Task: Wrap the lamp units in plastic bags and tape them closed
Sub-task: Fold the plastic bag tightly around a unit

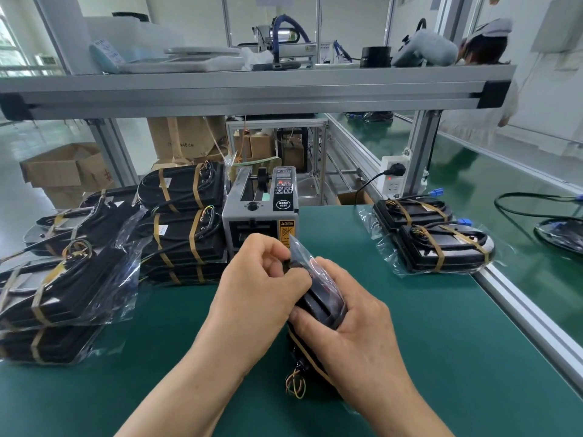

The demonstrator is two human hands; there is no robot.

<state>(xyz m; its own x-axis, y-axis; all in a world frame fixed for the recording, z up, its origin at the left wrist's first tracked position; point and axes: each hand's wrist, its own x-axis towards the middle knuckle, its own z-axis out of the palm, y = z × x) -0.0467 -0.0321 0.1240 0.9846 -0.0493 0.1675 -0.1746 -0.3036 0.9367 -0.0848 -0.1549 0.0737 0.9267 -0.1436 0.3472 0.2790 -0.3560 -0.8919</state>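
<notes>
A black lamp unit [321,302] stands on edge on the green mat, partly inside a clear plastic bag [299,247] that covers its far end. My right hand [350,326] grips the unit's near side. My left hand [258,279] pinches the bag's edge at the unit's top. Coloured wires [295,384] and a tan band hang out at the unit's near end. A grey tape dispenser [260,212] stands just beyond my hands.
Bagged and banded lamp units are stacked at the left [66,288] and behind them [186,216]. Two bagged units [435,238] lie at the right by the table's aluminium rail [530,320]. A shelf beam [252,93] crosses overhead. A person stands at the far right.
</notes>
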